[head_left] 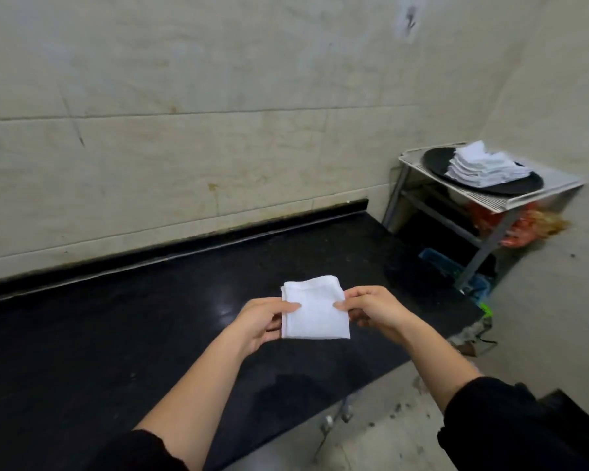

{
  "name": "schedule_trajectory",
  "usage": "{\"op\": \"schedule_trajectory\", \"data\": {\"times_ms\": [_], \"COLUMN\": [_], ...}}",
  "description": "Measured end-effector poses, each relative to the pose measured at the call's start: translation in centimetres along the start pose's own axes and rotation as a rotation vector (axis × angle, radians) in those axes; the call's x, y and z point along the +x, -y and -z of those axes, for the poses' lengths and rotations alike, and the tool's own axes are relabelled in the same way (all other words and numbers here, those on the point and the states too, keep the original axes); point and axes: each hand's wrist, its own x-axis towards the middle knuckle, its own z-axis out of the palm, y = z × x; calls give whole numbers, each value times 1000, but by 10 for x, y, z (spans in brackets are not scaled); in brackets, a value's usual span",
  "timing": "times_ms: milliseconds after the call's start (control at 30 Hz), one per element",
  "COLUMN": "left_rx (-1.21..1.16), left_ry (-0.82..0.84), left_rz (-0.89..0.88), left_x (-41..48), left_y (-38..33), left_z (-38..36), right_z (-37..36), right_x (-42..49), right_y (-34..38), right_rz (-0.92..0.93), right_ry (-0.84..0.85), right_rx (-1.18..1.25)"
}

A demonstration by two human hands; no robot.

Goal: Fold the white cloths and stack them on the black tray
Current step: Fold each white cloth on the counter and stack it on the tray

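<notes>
Sleeves [490,413]: black, pushed up both forearms, nearest the camera.
Left hand [264,317]: pinches the left edge of the cloth, thumb on top and fingers curled beneath.
Right hand [371,307]: pinches the right edge in the same way, thumb on top.
White cloth [315,311]: folded to a small square and held flat between the two hands, just above the worktop; whether it touches the surface cannot be told.
Handling, judged: light, soft and limp. The layers are likely to slip open if held by one corner, so it is best gripped across the folded edges or carried flat from beneath. Not fragile.
Worktop [116,334]: black, glossy stone running along the wall.
Rack [541,195]: grey metal, at the right end of the worktop, well apart from the hands.
Beneath the rack: an orange-red bag [521,222] and a blue item [439,260], too blurred to name.
Black tray [436,164]: round, on top of the rack.
Stack of folded cloths [487,166]: several white squares on the tray, edges uneven.
Obstruction, judged: nothing lies between the hands and the tray, though the raised rack calls for a reach up and to the right.
Wall [218,130]: pale tiles, stained.
</notes>
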Motion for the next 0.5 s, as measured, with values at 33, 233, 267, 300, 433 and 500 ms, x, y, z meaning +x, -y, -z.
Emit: {"op": "schedule_trajectory", "data": {"times_ms": [33,233,267,300,433,500], "left_rx": [14,89,105,124,182,207], "left_ry": [7,93,107,123,161,179], "left_rz": [-4,-6,-2,-7,-31,-45], "left_x": [8,46,53,61,90,105], "left_y": [-1,-15,-18,-24,-44,-55], "left_z": [-24,-150,-167,-186,-243,-267], "right_z": [24,153,170,189,245,270], "right_x": [-1,-6,-6,-6,3,12], "right_y": [-4,-18,-19,-18,-15,-11], "right_rz": [0,-12,-8,-7,25,35], "right_ry": [-15,-124,-139,-160,-231,-257], "right_rx": [1,62,77,93,119,133]}}
